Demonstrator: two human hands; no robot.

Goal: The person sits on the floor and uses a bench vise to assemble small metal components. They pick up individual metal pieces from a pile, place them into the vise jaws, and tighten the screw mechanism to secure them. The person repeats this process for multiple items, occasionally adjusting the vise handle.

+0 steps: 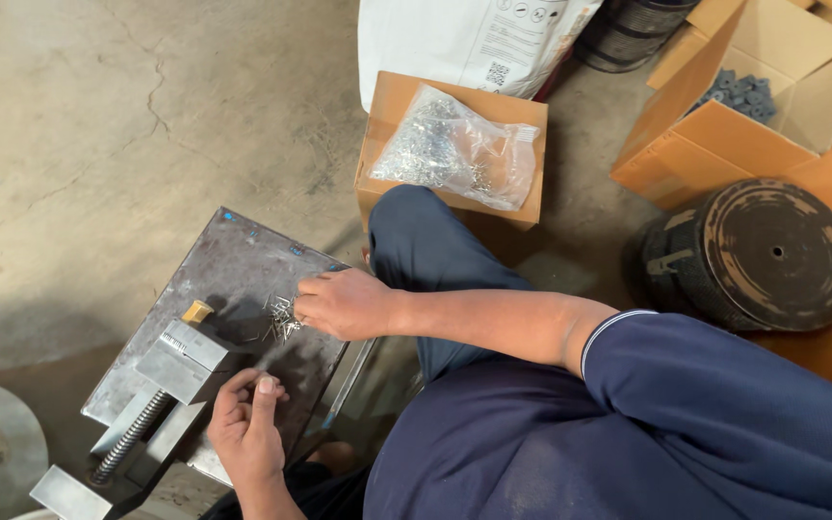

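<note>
— Nearest the lens was the navy sleeve; what was its arm doing?
— It ran left to the right hand, which lay knuckles-up with its fingers curled down onto a little heap of metal pins. Whether it had gripped any, I couldn't tell
— And where did the pins lie?
— Mid-way along the dark metal plate, just right of a steel fixture with a brass knob and a coil spring
— The other hand?
— The left hand sat nearer, beside the fixture's block, thumb pinched against the forefinger, closed; anything between them was too small to see
— Which step, would you say?
— I'd judge it was sorting single pins off the heap. A move from there would have called for a fine pinch and a steady wrist, since the pins lay tangled
— Further out?
— A clear bag of metal bits on a cardboard box beyond the knee, black discs far right, bare concrete floor to the left
</note>
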